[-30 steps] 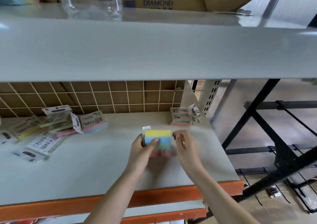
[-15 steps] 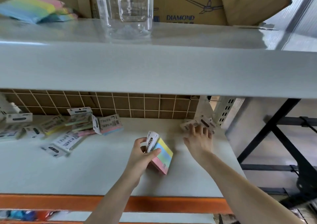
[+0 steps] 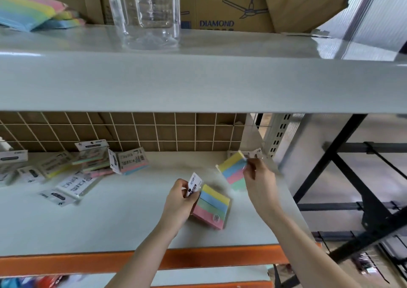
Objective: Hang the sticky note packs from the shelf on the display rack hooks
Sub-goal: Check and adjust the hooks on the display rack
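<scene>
Left hand: I see my left hand pinching the white card top of 1 sticky note pack. The pack hangs tilted just over the grey shelf.
Right hand: my right hand pinches the top of a 2nd pack, near the back right corner of the shelf. It looks blurry.
Colours: both packs have yellow, blue, green and pink stripes.
Loose packs: a pile of more packs lies on the left side of the shelf, well apart from my hands.
Upper shelf: a clear plastic jar stands beside a brown box.
</scene>
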Demonstrator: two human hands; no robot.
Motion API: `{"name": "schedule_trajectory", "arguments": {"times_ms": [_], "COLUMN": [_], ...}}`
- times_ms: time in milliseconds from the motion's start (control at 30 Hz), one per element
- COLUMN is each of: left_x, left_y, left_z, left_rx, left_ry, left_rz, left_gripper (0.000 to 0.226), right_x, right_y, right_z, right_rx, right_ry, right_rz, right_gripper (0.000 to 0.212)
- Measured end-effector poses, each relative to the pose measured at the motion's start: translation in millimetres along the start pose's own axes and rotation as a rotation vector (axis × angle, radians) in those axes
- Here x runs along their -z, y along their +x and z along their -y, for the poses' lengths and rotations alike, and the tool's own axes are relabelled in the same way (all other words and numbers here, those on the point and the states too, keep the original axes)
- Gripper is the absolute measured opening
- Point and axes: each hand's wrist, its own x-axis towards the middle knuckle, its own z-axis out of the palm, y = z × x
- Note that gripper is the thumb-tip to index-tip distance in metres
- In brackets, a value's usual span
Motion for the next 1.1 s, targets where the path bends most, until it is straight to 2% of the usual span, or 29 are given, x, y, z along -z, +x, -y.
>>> {"name": "schedule_trajectory", "arguments": {"times_ms": [133,200,233,333,400,533,633,833,967,1033,1100], "left_x": [-9.1,-11.3,-12.0,-12.7,-12.3,-14.6,-16.9,-24.2,-38.6,-48.5,-60.3], "left_y": [-1.5,-1.8,-2.1,-5.0,-7.8,-14.2,-18.8,-30.5,-40.3,-47.7,-57.3], "left_z": [3.4,4.0,3.3,-0.9,-3.6,-12.7,-22.7,-46.5,-66.7,-76.7,-86.8], "left_rx": [0.060,0.095,0.103,0.099,0.081,0.053,0.022,-0.110,-0.205,-0.259,-0.316], "left_ry": [-0.060,-0.142,-0.179,-0.280,-0.330,-0.400,-0.442,-0.298,-0.092,0.054,0.172], "left_rz": [0.007,-0.005,-0.014,-0.043,-0.046,0.021,0.066,0.125,0.160,0.176,0.198], "left_gripper": [0.011,0.008,0.008,0.009,0.009,0.007,0.006,0.007,0.008,0.013,0.009], "right_x": [-2.2,-3.5,-4.3,-8.7,-10.5,-12.9,-10.5,10.6,39.7,61.0,83.3], "right_y": [-12.7,-22.5,-26.7,-37.7,-43.5,-55.7,-60.2,-65.6,-64.6,-62.6,-62.1], "right_z": [6.8,8.8,9.1,7.0,4.8,2.8,-0.6,1.7,6.7,13.8,19.6], "right_rx": [-0.429,-0.514,-0.506,-0.455,-0.485,-0.578,-0.578,-0.446,-0.323,-0.216,-0.138], "right_ry": [0.667,0.864,0.878,0.715,0.675,0.837,0.845,0.634,0.394,0.315,0.234], "right_rz": [0.067,0.104,0.131,0.174,0.160,0.165,0.159,0.178,0.030,0.045,0.141], "right_gripper": [0.018,0.022,0.024,0.025,0.026,0.026,0.024,0.027,0.055,0.043,0.014]}}
